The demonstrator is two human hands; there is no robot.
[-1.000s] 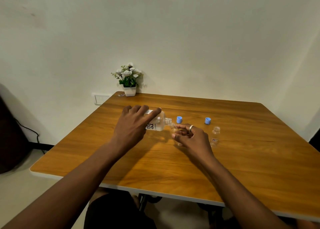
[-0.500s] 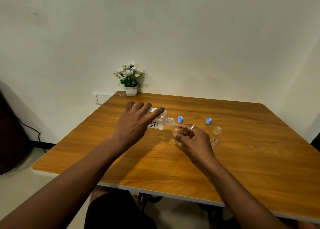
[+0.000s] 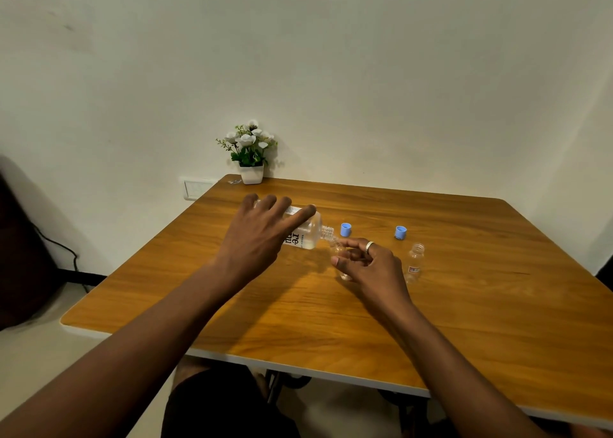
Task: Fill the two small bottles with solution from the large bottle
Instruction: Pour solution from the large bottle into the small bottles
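Gripping from above with spread fingers (image 3: 298, 212) of left hand (image 3: 258, 241) on large bottle (image 3: 306, 235). Held tipped nearly flat over mid-table, neck pointing right. Pinching first small bottle (image 3: 338, 250) in curled fingers (image 3: 351, 244) and thumb of right hand (image 3: 374, 271). Mouth right at the big neck; touching or just apart, cannot tell.

Progress, best guess: mid-pour on bottle one.
- Blue cap (image 3: 346, 229) and second blue cap (image 3: 400, 232) both off, parked toward far edge of table (image 3: 481, 305).
- Second small bottle (image 3: 415, 261) standing upright just right of right hand, open. Looks empty, but clear on clear, so not certain.
- Some clear liquid pooled in low side of large bottle, so stock remaining.
- Left to do: finish bottle one, set down, repeat for bottle two. Capping maybe, though not in task wording.

Hard to read:
- No visible stream.
- Fill level in held bottle masked by fingers.
- Left thumb hidden under large bottle.
- Label only partly legible: "re" plus cut-off letters.
- No sign of large bottle's own cap.
- Tiny object at far-left corner beside potted white flowers (image 3: 251, 152), too small to identify.
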